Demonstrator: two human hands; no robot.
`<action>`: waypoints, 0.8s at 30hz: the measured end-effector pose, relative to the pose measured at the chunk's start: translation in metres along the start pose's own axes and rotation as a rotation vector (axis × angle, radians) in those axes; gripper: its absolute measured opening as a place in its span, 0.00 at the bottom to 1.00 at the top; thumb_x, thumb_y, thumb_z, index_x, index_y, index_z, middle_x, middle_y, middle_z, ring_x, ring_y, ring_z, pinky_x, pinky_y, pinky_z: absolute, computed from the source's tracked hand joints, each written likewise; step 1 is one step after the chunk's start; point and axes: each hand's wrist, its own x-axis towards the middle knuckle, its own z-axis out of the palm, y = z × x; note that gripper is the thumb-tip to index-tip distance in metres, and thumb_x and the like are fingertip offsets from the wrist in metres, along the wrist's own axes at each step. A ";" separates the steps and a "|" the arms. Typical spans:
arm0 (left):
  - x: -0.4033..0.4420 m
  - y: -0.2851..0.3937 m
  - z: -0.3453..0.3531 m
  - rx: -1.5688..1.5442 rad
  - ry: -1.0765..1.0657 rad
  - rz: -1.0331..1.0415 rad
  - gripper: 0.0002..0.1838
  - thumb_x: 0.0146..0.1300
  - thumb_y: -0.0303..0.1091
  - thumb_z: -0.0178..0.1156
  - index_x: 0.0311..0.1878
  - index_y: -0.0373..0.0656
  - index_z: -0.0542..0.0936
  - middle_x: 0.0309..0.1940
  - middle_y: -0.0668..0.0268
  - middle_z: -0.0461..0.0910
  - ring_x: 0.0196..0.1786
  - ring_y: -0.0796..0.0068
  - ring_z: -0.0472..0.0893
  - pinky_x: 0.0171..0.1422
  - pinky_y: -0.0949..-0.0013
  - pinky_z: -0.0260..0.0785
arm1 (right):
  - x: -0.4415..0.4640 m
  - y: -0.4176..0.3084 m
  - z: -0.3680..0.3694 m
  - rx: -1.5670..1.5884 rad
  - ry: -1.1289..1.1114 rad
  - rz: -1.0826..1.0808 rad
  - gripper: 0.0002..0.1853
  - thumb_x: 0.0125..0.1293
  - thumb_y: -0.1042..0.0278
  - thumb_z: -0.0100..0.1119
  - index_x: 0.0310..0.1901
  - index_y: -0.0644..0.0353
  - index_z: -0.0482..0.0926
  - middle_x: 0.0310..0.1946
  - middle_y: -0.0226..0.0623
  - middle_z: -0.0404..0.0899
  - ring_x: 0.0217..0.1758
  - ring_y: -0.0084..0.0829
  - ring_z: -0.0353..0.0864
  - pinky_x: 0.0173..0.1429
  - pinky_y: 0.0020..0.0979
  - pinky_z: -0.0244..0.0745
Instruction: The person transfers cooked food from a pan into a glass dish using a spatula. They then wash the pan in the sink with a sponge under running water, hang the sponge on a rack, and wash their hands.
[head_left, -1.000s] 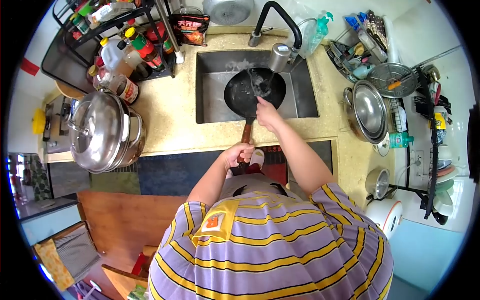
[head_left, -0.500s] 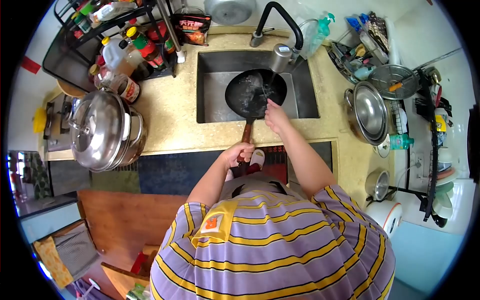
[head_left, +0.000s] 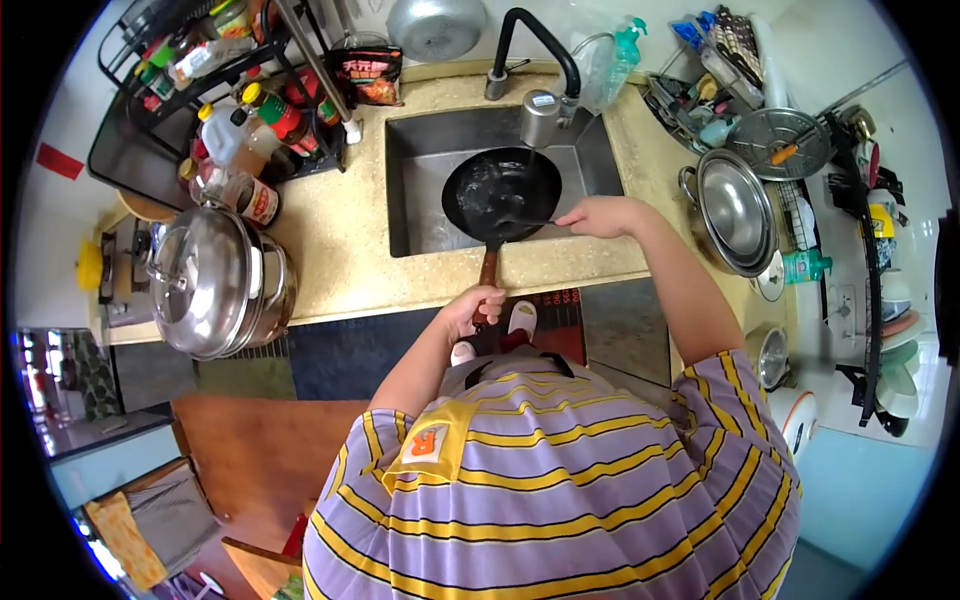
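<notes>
A black wok (head_left: 515, 190) lies in the sink (head_left: 400, 215), its inside wet and glossy. Its wooden handle (head_left: 489, 268) reaches over the front rim, and my left hand (head_left: 474, 310) is wrapped around the handle's end. My right hand (head_left: 605, 217), just right of the wok, is closed on the thin dark handle of a utensil (head_left: 545, 222). That utensil points left across the near part of the wok; its head is too dark to make out. Over the wok's far side hangs the black faucet (head_left: 540, 20) with a silver cylindrical head (head_left: 540, 120).
Left on the counter stand a large lidded steel pot (head_left: 200, 280) and a black rack (head_left: 165, 130) of bottles. Steel bowls (head_left: 735, 210), a strainer (head_left: 775, 142) and a utensil basket (head_left: 690, 110) stand at right. A soap bottle (head_left: 627, 45) is behind the sink.
My right hand has moved right and slightly nearer, swinging the utensil from pointing away to lying crosswise. My left hand stays on the wok handle. The view has shifted slightly.
</notes>
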 end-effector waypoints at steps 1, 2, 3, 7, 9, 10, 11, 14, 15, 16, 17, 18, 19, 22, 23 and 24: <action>0.000 0.002 0.003 0.031 0.022 -0.001 0.16 0.71 0.38 0.55 0.25 0.54 0.66 0.15 0.83 0.62 0.18 0.88 0.61 0.27 0.79 0.60 | -0.008 0.005 -0.004 -0.069 0.014 -0.040 0.22 0.69 0.62 0.52 0.64 0.42 0.78 0.48 0.39 0.86 0.46 0.37 0.85 0.51 0.36 0.78; 0.000 0.004 0.006 0.063 0.043 -0.001 0.17 0.71 0.38 0.55 0.23 0.54 0.66 0.15 0.83 0.61 0.18 0.87 0.61 0.27 0.79 0.60 | -0.015 0.009 -0.006 -0.085 0.013 0.042 0.21 0.69 0.63 0.52 0.63 0.43 0.79 0.50 0.39 0.84 0.50 0.39 0.83 0.55 0.36 0.77; -0.005 0.009 0.017 0.064 0.087 0.002 0.17 0.71 0.37 0.55 0.23 0.54 0.66 0.14 0.82 0.63 0.18 0.86 0.62 0.27 0.78 0.60 | -0.031 -0.001 -0.014 -0.101 0.013 0.123 0.20 0.69 0.63 0.53 0.61 0.43 0.80 0.53 0.39 0.83 0.54 0.41 0.82 0.58 0.36 0.76; -0.011 0.033 0.040 0.176 0.386 0.006 0.14 0.68 0.34 0.57 0.25 0.50 0.69 0.15 0.77 0.66 0.18 0.83 0.65 0.26 0.75 0.63 | -0.048 0.009 0.006 -0.101 0.182 0.303 0.19 0.69 0.63 0.54 0.60 0.44 0.80 0.54 0.39 0.82 0.56 0.45 0.81 0.61 0.38 0.75; -0.006 0.040 0.032 0.336 0.428 0.029 0.09 0.66 0.32 0.57 0.30 0.47 0.71 0.16 0.73 0.69 0.17 0.80 0.67 0.24 0.73 0.64 | -0.040 0.026 0.036 0.023 0.334 0.330 0.19 0.68 0.64 0.55 0.60 0.44 0.80 0.55 0.40 0.82 0.56 0.47 0.80 0.61 0.39 0.75; -0.005 0.045 0.031 0.418 0.451 0.038 0.06 0.66 0.32 0.57 0.32 0.45 0.71 0.17 0.71 0.70 0.17 0.78 0.68 0.23 0.72 0.65 | -0.040 0.024 0.045 0.089 0.409 0.342 0.19 0.68 0.64 0.56 0.60 0.44 0.80 0.55 0.40 0.82 0.56 0.47 0.80 0.61 0.39 0.74; -0.004 0.050 0.029 0.542 0.524 0.018 0.05 0.64 0.31 0.58 0.35 0.43 0.71 0.18 0.70 0.71 0.17 0.77 0.70 0.23 0.71 0.65 | -0.042 0.023 0.054 0.163 0.460 0.333 0.19 0.69 0.65 0.55 0.61 0.45 0.79 0.56 0.41 0.81 0.57 0.47 0.80 0.62 0.39 0.74; -0.008 0.062 0.026 0.906 0.727 0.000 0.12 0.58 0.28 0.60 0.43 0.37 0.70 0.20 0.65 0.74 0.19 0.73 0.74 0.23 0.67 0.68 | -0.041 0.022 0.079 0.415 0.602 0.227 0.20 0.69 0.67 0.54 0.62 0.52 0.77 0.58 0.44 0.79 0.60 0.46 0.79 0.62 0.37 0.73; -0.012 0.064 0.017 1.028 0.784 0.028 0.15 0.57 0.28 0.61 0.45 0.35 0.69 0.22 0.63 0.75 0.20 0.72 0.75 0.24 0.66 0.69 | -0.019 0.041 0.100 0.520 0.649 0.137 0.20 0.70 0.67 0.54 0.62 0.54 0.77 0.59 0.46 0.79 0.60 0.45 0.78 0.62 0.36 0.73; -0.014 0.067 0.013 1.151 0.839 0.054 0.18 0.55 0.27 0.61 0.47 0.34 0.68 0.23 0.61 0.76 0.21 0.71 0.76 0.24 0.65 0.70 | -0.005 0.053 0.112 0.625 0.695 0.048 0.20 0.70 0.68 0.53 0.62 0.57 0.76 0.60 0.47 0.78 0.61 0.45 0.78 0.63 0.35 0.72; -0.027 0.072 0.047 1.263 1.017 0.041 0.23 0.53 0.28 0.64 0.49 0.33 0.66 0.27 0.57 0.76 0.22 0.67 0.79 0.26 0.63 0.72 | -0.004 0.053 0.112 0.711 0.632 0.074 0.20 0.72 0.68 0.51 0.62 0.64 0.75 0.62 0.49 0.77 0.63 0.43 0.76 0.66 0.33 0.69; -0.031 0.077 0.048 1.304 1.037 0.030 0.25 0.53 0.30 0.64 0.51 0.33 0.65 0.29 0.55 0.76 0.23 0.65 0.79 0.26 0.63 0.72 | 0.000 0.055 0.115 0.774 0.636 0.057 0.20 0.72 0.68 0.52 0.64 0.61 0.74 0.55 0.45 0.78 0.55 0.39 0.78 0.58 0.31 0.72; -0.032 0.080 0.045 1.303 1.032 0.064 0.25 0.53 0.30 0.65 0.51 0.34 0.65 0.28 0.57 0.76 0.23 0.66 0.78 0.26 0.63 0.71 | 0.005 0.056 0.118 0.836 0.638 0.041 0.21 0.72 0.68 0.52 0.66 0.59 0.73 0.48 0.41 0.80 0.46 0.34 0.79 0.50 0.29 0.75; -0.030 0.100 0.057 1.157 0.917 0.128 0.22 0.54 0.28 0.62 0.50 0.33 0.66 0.23 0.60 0.76 0.20 0.67 0.78 0.25 0.64 0.72 | 0.010 0.070 0.116 1.463 0.380 0.041 0.23 0.74 0.68 0.50 0.69 0.51 0.69 0.32 0.30 0.74 0.25 0.23 0.69 0.28 0.22 0.67; -0.026 0.109 0.053 0.988 0.817 0.090 0.19 0.58 0.27 0.63 0.49 0.39 0.65 0.23 0.64 0.72 0.19 0.74 0.72 0.21 0.67 0.64 | 0.010 0.077 0.113 1.731 0.227 0.053 0.23 0.75 0.68 0.49 0.70 0.48 0.67 0.28 0.27 0.71 0.19 0.19 0.64 0.21 0.20 0.62; -0.020 0.113 0.053 0.831 0.717 0.164 0.13 0.58 0.26 0.61 0.41 0.37 0.67 0.18 0.67 0.71 0.16 0.77 0.71 0.22 0.70 0.67 | 0.011 0.078 0.108 1.856 0.181 0.053 0.22 0.76 0.67 0.47 0.70 0.46 0.65 0.26 0.26 0.68 0.17 0.17 0.60 0.19 0.20 0.56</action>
